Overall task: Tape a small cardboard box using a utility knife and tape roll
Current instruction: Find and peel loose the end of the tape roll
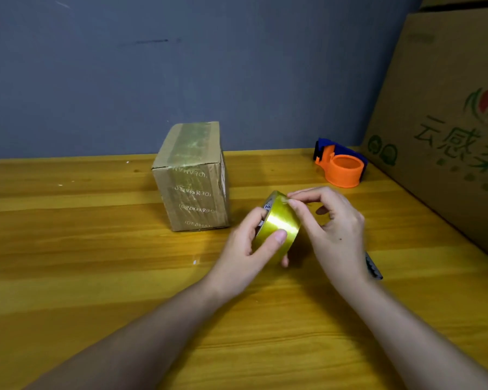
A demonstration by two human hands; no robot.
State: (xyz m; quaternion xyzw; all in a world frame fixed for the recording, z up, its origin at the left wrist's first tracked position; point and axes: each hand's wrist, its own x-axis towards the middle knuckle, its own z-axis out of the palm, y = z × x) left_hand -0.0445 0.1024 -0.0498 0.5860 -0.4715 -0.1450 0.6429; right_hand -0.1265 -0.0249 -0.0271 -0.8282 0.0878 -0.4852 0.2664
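A small cardboard box [193,175] stands on the wooden table [96,249], with old clear tape over its top and front. Just right of it, above the table, my left hand [247,249] grips a yellowish roll of tape [279,223], thumb across its outer face. My right hand [333,229] pinches at the tape's edge on top of the roll with thumb and forefinger. A grey utility knife [373,267] lies on the table, mostly hidden behind my right wrist.
An orange and blue tape dispenser [340,166] sits at the back right of the table. A large printed cardboard carton [445,122] leans along the right side. A grey wall rises behind the table.
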